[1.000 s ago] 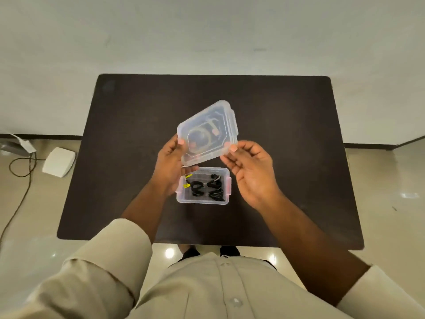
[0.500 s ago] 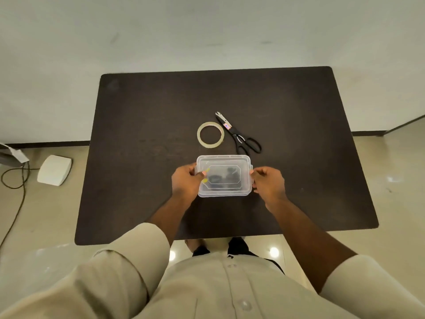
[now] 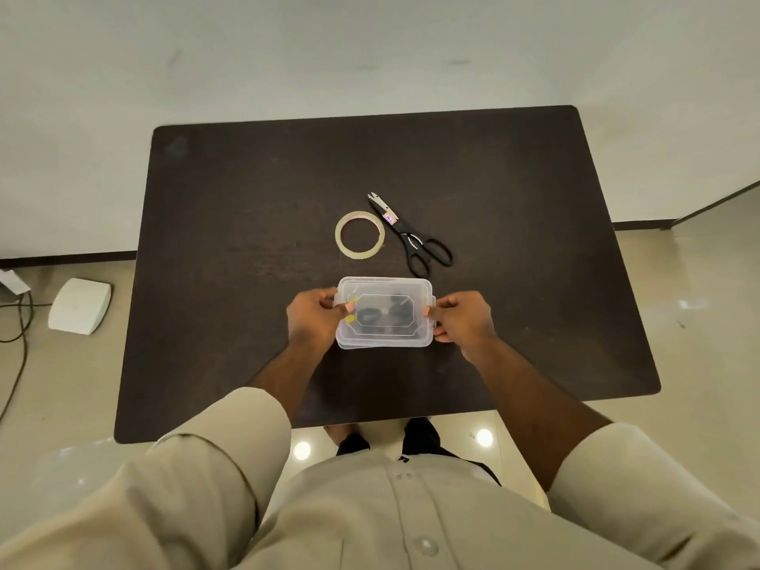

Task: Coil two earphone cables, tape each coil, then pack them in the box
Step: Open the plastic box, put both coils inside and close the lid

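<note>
A small clear plastic box (image 3: 384,290) stands on the dark table (image 3: 246,224) with its clear lid lying on top. Through the lid I see the black coiled earphone cables (image 3: 382,316) and a bit of yellow at the left end. My left hand (image 3: 310,318) grips the box's left end, thumb on the lid's edge. My right hand (image 3: 462,320) grips the right end the same way, fingers curled round the side clip.
A roll of clear tape (image 3: 360,236) lies flat behind the box. Black scissors (image 3: 411,236) lie shut just right of the tape. On the floor at the left sit a white flat device (image 3: 80,306) and dark cables (image 3: 16,322).
The lid, held tilted above the box a second ago, now lies on the box. Both hands have moved to the box's ends. The tape and scissors have come into sight.
</note>
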`<state>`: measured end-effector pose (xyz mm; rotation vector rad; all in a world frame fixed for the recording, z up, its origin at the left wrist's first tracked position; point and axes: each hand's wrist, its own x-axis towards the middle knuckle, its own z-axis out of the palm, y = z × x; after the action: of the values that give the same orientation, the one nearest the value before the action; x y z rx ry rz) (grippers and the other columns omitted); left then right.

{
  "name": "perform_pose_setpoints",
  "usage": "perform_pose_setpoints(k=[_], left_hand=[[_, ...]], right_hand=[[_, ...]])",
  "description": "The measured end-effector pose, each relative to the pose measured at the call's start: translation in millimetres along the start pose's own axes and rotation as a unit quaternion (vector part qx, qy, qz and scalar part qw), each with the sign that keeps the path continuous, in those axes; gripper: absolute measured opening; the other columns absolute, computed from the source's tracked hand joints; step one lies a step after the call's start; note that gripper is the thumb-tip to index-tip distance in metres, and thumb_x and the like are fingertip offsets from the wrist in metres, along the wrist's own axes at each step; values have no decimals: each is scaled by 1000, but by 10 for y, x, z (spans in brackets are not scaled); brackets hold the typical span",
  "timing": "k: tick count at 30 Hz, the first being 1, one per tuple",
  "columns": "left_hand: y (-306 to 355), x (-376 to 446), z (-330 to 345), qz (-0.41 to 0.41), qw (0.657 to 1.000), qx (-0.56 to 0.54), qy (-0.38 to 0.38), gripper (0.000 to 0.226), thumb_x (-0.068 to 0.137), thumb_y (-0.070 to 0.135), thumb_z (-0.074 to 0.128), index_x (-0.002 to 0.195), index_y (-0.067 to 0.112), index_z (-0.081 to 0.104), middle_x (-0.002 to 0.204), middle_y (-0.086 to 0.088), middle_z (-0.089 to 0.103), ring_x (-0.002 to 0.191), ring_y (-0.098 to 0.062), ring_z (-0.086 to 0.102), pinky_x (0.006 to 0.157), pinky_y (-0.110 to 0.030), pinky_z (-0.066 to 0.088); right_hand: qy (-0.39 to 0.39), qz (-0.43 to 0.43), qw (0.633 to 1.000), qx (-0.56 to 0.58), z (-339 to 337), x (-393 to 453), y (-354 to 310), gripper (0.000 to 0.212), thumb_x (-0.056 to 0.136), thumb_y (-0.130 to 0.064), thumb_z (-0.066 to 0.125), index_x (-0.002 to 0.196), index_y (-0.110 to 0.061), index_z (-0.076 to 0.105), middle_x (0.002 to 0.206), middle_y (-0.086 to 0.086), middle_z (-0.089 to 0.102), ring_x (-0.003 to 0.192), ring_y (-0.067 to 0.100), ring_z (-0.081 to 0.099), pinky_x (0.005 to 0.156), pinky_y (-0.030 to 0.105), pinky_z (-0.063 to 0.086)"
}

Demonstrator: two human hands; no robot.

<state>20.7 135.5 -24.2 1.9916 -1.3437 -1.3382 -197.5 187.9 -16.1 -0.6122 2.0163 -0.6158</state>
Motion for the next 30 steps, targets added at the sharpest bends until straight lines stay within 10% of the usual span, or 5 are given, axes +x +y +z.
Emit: perform_pose_setpoints(k=[23,30], left_hand=[[-30,-21,-31,-42,998,38,-39,31,69,17,86,95,13,69,89,-2,72,79,-17,70,73,-38,61],[-67,-3,-61,-50,998,19,-41,34,69,20,86,99,15,71,95,2,73,81,-11,69,78,-37,60]], right_hand=[[22,-24,989,-142,102,107,-45,10,80,-5,63,78,4,67,70,11,65,60,22,55,55,31,49],[-75,58,994,48,-18,212,-62,35,78,3,72,110,-8,65,110,15,67,92,29,68,70,42,59]])
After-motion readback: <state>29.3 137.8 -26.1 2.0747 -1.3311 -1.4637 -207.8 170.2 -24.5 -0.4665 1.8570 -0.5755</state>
